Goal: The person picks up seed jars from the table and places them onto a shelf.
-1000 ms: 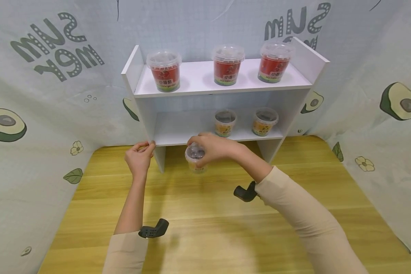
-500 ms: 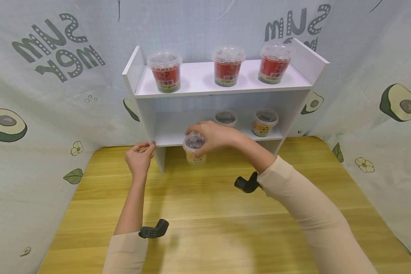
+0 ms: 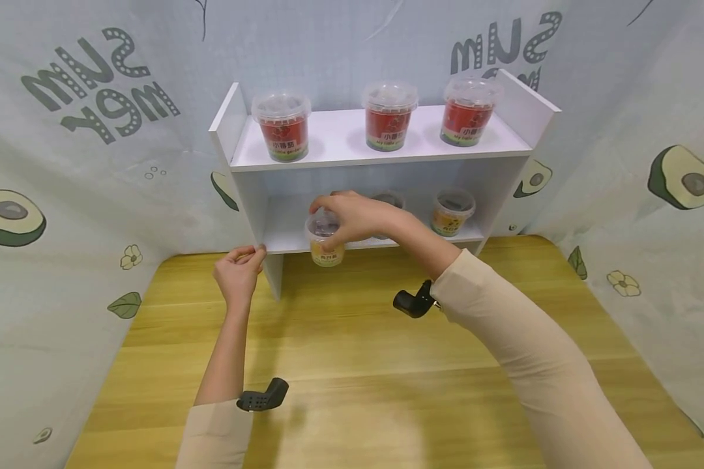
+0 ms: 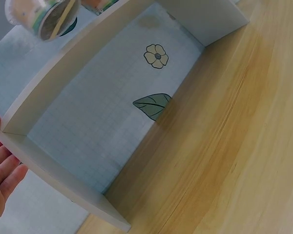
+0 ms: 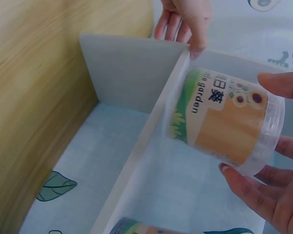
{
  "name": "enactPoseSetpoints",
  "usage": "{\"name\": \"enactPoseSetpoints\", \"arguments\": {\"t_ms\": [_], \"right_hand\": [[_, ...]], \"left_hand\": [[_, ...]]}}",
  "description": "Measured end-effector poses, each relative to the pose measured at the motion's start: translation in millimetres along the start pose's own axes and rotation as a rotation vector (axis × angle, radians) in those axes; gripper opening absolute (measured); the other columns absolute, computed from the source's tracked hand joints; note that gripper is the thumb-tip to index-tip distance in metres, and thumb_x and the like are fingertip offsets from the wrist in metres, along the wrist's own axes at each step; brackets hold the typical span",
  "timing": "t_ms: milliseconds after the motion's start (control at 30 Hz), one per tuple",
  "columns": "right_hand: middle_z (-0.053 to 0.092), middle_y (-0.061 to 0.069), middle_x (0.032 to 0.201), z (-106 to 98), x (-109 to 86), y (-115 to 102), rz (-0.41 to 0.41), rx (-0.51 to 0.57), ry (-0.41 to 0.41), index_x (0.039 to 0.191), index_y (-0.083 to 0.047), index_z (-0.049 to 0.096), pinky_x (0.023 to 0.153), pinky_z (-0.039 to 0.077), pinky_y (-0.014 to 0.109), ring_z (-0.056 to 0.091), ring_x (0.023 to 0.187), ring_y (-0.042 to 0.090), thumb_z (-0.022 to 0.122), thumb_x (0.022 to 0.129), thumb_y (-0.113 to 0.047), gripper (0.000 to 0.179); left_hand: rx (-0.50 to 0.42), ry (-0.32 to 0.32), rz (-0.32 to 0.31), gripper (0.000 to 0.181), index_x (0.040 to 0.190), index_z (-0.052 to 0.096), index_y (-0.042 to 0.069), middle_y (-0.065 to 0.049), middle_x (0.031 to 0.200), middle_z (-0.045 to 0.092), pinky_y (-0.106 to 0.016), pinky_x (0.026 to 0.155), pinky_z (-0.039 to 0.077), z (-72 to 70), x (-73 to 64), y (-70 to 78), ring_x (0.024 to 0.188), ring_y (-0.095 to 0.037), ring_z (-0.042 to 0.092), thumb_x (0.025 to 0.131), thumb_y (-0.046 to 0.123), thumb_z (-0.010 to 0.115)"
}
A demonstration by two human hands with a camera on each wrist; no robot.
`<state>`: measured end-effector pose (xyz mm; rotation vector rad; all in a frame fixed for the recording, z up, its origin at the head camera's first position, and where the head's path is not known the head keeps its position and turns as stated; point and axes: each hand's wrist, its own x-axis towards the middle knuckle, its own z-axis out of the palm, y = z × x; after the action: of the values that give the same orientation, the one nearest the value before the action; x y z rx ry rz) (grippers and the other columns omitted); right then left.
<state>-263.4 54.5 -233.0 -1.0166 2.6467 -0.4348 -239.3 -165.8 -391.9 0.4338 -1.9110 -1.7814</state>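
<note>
My right hand [image 3: 354,218] holds a clear plastic cup [image 3: 326,253] with a yellow sunflower label from above, by its lidded top. The cup is at the front edge of the lower shelf's left part; whether it touches the board I cannot tell. In the right wrist view, thumb and fingers span the lid rim of that cup [image 5: 229,122]. My left hand [image 3: 237,273] pinches the front edge of the white shelf unit's left side panel [image 3: 249,202]. In the left wrist view the left hand's fingers [image 4: 7,173] lie along the panel's outer side.
Three red-labelled cups, including the left one [image 3: 284,133], stand on the top board [image 3: 334,133]. On the lower shelf are two more yellow-labelled cups: one at right [image 3: 450,218], one [image 3: 390,198] partly behind my right hand. The unit stands on a wooden table [image 3: 340,352] before printed cloth.
My right hand has lifted the yellow-labelled cup upward and slightly left, from below the lower shelf's edge to its level. The left hand keeps its hold on the panel.
</note>
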Motion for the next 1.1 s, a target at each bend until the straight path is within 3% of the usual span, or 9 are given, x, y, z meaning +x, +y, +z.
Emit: {"name": "enactPoseSetpoints", "arguments": {"t_ms": [167, 367, 667, 933, 1100], "right_hand": [[0.049, 0.010, 0.128, -1.0, 16.0, -4.8, 0.002, 0.002, 0.041, 0.134, -0.009, 0.042, 0.092, 0.045, 0.037, 0.047, 0.114, 0.022, 0.072, 0.078, -0.033, 0.068], [0.049, 0.010, 0.128, -0.7, 31.5, -5.3, -0.002, -0.027, 0.042, 0.134, -0.008, 0.043, 0.093, 0.044, 0.036, 0.048, 0.115, 0.022, 0.070, 0.078, -0.033, 0.066], [0.050, 0.012, 0.128, -1.6, 42.2, -1.7, -0.012, -0.035, 0.027, 0.133, -0.006, 0.044, 0.094, 0.043, 0.036, 0.048, 0.114, 0.022, 0.070, 0.078, -0.030, 0.065], [0.050, 0.011, 0.130, -0.1, 47.8, -3.1, -0.014, -0.032, 0.026, 0.133, -0.006, 0.045, 0.094, 0.043, 0.036, 0.049, 0.114, 0.022, 0.069, 0.078, -0.031, 0.065], [0.049, 0.011, 0.130, 3.8, 53.9, -1.6, -0.012, -0.033, 0.048, 0.134, -0.007, 0.044, 0.096, 0.042, 0.034, 0.047, 0.115, 0.021, 0.069, 0.079, -0.031, 0.065]], "left_hand": [[-0.001, 0.001, 0.009, 0.023, 0.080, 0.069, -0.005, 0.008, 0.066, 0.064, -0.016, 0.051, 0.052, -1.5, 0.3, -0.3, 0.058, 0.001, 0.064, 0.075, 0.017, 0.075], [-0.017, 0.008, -0.005, 0.018, 0.076, 0.070, 0.000, -0.002, 0.073, 0.068, -0.018, 0.050, 0.052, 0.4, 1.9, -2.3, 0.058, -0.001, 0.064, 0.073, 0.017, 0.076], [-0.015, -0.016, -0.030, 0.025, 0.083, 0.069, -0.005, 0.005, 0.068, 0.064, -0.019, 0.051, 0.053, 2.0, 2.7, -3.8, 0.058, 0.000, 0.064, 0.074, 0.017, 0.075], [-0.016, -0.010, -0.013, 0.018, 0.076, 0.069, 0.001, -0.005, 0.077, 0.069, -0.018, 0.050, 0.053, 1.3, 3.5, -2.0, 0.059, 0.000, 0.064, 0.074, 0.017, 0.076], [-0.020, -0.009, -0.006, 0.016, 0.075, 0.069, 0.001, -0.004, 0.075, 0.068, -0.017, 0.050, 0.052, 0.6, 4.3, -2.7, 0.058, 0.000, 0.064, 0.074, 0.016, 0.076]]}}
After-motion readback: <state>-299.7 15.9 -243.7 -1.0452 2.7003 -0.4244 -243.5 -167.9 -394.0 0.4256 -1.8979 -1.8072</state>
